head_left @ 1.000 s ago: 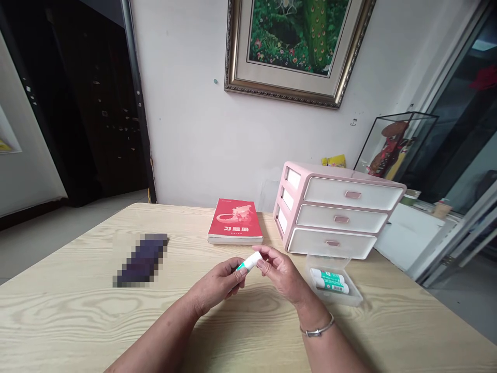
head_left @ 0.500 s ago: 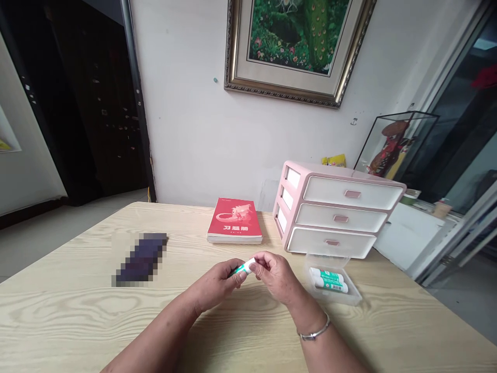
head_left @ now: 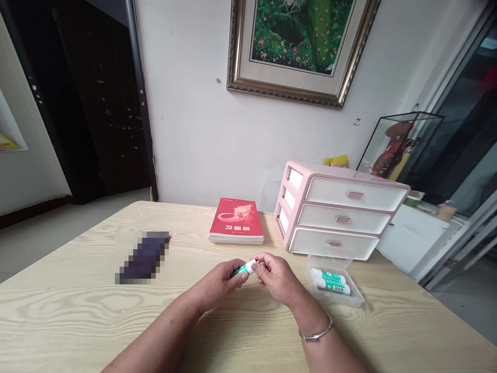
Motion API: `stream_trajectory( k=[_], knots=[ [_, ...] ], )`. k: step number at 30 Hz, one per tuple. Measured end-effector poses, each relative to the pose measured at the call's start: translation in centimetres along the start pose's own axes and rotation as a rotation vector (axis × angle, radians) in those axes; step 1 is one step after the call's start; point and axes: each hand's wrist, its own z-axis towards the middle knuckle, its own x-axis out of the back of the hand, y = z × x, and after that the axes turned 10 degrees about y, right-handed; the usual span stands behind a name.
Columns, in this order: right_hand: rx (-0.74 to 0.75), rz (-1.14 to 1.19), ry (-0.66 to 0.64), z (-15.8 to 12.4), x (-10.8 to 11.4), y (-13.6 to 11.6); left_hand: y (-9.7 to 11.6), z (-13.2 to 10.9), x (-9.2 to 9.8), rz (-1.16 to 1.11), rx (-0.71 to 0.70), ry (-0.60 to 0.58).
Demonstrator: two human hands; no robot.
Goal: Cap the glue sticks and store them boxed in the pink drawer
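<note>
A green-and-white glue stick is held above the middle of the wooden table. My left hand is wrapped round its body. The fingertips of my right hand pinch its white end. To the right, an open clear plastic box holds two more green-and-white sticks, lying side by side. Behind my hands lies a red book with white lettering.
A pink and white three-drawer cabinet stands behind the plastic box. A blurred dark object lies on the table at the left. Behind the table is a wall with a framed picture.
The view has shifted slightly, so most things appear a little further right. Both hands keep hold of the glue stick, almost unmoved.
</note>
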Motion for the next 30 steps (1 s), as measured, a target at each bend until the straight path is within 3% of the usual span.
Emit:
stream_trajectory(
  k=[6,9,15,18,22,24,30],
  knots=[
    [-0.146,-0.068,0.093,0.2,-0.9,0.1,-1.7,0.4,-1.3,0.178,-0.044,0.114],
    [-0.19,-0.057,0.108,0.2,-1.1,-0.1,-1.4,0.4,-1.4,0.175,-0.044,0.138],
    [-0.001,0.034,0.034,-0.3,-0.7,-0.6,0.3,-0.1,-0.2,-0.077,0.035,0.009],
    [0.011,0.022,-0.004,-0.3,-0.7,-0.5,0.1,-0.1,-0.2,-0.049,0.016,0.006],
    [-0.18,-0.023,0.061,0.0,-1.3,-0.1,-0.8,0.1,-1.4,0.184,-0.063,0.166],
    [-0.241,-0.042,0.104,0.1,-1.5,0.0,-1.1,0.2,-1.7,0.234,-0.077,0.19],
    [-0.089,0.067,0.06,-0.1,-1.0,-0.3,-1.0,0.3,-0.7,0.083,-0.042,0.113]
  ],
)
